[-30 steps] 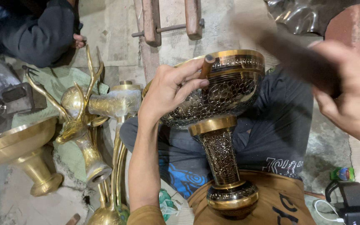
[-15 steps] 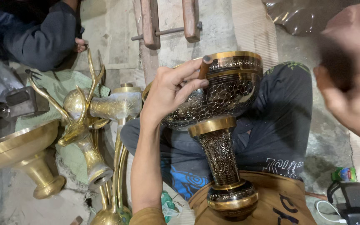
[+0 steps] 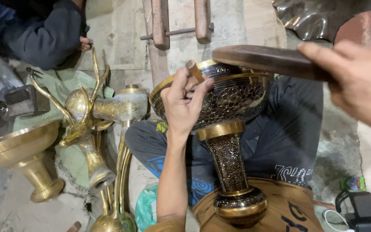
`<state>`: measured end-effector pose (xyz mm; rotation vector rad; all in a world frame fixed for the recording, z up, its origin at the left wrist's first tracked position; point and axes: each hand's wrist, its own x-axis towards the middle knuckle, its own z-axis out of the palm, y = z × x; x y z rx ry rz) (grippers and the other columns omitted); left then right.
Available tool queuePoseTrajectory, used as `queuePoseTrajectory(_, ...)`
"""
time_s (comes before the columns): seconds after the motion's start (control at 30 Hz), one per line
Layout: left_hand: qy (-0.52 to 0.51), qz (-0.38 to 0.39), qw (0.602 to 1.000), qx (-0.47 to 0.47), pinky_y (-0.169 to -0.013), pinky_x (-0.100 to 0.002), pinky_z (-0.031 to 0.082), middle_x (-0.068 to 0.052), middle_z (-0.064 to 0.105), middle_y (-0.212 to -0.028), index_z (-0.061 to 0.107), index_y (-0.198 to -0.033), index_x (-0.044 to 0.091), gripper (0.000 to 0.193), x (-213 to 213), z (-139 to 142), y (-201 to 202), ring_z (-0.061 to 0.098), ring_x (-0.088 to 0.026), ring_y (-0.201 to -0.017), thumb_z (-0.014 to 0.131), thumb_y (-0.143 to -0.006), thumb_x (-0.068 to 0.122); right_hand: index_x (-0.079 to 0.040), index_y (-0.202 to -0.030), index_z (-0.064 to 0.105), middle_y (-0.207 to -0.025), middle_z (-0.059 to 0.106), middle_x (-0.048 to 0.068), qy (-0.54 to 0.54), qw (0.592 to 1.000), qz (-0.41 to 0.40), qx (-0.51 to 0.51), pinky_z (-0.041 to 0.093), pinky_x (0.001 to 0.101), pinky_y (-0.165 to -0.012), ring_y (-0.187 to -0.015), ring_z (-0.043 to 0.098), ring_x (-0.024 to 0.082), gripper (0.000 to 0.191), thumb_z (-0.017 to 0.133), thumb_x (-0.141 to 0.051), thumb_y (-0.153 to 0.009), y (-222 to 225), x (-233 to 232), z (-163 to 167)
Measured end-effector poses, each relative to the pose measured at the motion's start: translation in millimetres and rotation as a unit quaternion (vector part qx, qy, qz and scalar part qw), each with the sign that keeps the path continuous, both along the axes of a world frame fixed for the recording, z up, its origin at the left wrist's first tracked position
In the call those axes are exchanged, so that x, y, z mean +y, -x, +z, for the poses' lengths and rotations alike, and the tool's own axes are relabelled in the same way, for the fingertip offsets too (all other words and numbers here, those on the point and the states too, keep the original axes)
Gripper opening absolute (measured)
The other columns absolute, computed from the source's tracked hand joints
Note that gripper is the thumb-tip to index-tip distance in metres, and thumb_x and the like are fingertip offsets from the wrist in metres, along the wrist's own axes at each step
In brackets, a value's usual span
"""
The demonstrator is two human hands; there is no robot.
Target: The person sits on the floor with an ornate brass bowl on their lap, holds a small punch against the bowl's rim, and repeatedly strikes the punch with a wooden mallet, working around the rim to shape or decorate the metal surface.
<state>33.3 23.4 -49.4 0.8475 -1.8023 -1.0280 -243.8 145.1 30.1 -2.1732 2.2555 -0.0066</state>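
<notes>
Two hands work over an engraved brass goblet [image 3: 232, 124] resting on the person's lap. The left hand [image 3: 184, 103] has its grip closed around a small wooden-handled punch [image 3: 194, 70], fingertips pressed on the bowl's rim. Above and right of it, the right hand [image 3: 361, 81] is clenched on a dark wooden mallet [image 3: 271, 60] that hovers just over the rim. Left of the left grip crowd a brass deer figure [image 3: 82, 124] and a brass bowl [image 3: 18, 146]; open room lies above. Half a second ago the mallet was a raised blur; now it is lowered near the punch.

Brass deer head [image 3: 80, 116], brass pedestal bowl [image 3: 20, 148], perhaps a wooden clamp [image 3: 179, 21]
</notes>
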Motion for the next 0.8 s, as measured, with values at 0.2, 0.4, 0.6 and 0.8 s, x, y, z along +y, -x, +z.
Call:
queuePoseTrajectory(0.2, -0.018, -0.007, 1.0, -0.002, -0.061, -0.018, 0.053, -0.008, 0.08, -0.091, 0.06, -0.128, -0.001, 0.028, 0.8, 7.2, 2.5, 0.065, 0.001, -0.074, 0.072, -0.102, 0.001, -0.001, -0.138, 0.057, -0.095, 0.065, 0.02, 0.201, 0.962, 0.129, -0.133, 0.054, 0.0441, -0.073, -0.081, 0.066, 0.033, 0.061, 0.079, 0.01, -0.082, -2.0, -20.9, 29.4)
queuePoseTrajectory(0.4, -0.016, -0.007, 1.0, -0.008, -0.058, -0.018, 0.051, -0.006, 0.078, -0.084, 0.06, -0.12, -0.001, 0.025, -0.3, 10.9, 3.7, 0.062, 0.002, -0.069, 0.073, -0.099, 0.0, 0.003, -0.144, 0.056, -0.106, 0.067, 0.02, 0.223, 0.952, 0.181, -0.102, 0.056, 0.0388, -0.082, -0.091, 0.069, 0.032, 0.061, 0.07, 0.013, -0.086, -7.5, -33.3, 38.9)
queuePoseTrajectory(0.6, -0.012, -0.016, 1.0, -0.012, -0.056, -0.017, 0.047, -0.005, 0.076, -0.08, 0.061, -0.117, -0.001, 0.023, -0.8, 13.6, 4.7, 0.06, 0.002, -0.066, 0.074, -0.098, -0.001, -0.001, -0.129, 0.069, -0.083, 0.07, 0.017, 0.196, 0.969, 0.153, -0.011, 0.055, 0.038, -0.062, -0.067, 0.067, 0.027, 0.04, 0.075, 0.006, -0.091, -2.5, -41.2, 26.4)
queuePoseTrajectory(0.8, -0.023, -0.021, 0.999, -0.007, -0.056, -0.017, 0.047, -0.005, 0.076, -0.083, 0.06, -0.118, -0.001, 0.022, -1.7, 13.8, 3.0, 0.06, 0.003, -0.067, 0.072, -0.099, -0.002, -0.002, -0.13, 0.068, -0.084, 0.068, 0.016, 0.202, 0.962, 0.179, -0.046, 0.054, 0.0374, -0.066, -0.073, 0.067, 0.026, 0.039, 0.071, 0.01, -0.093, 11.7, -39.5, 14.3)
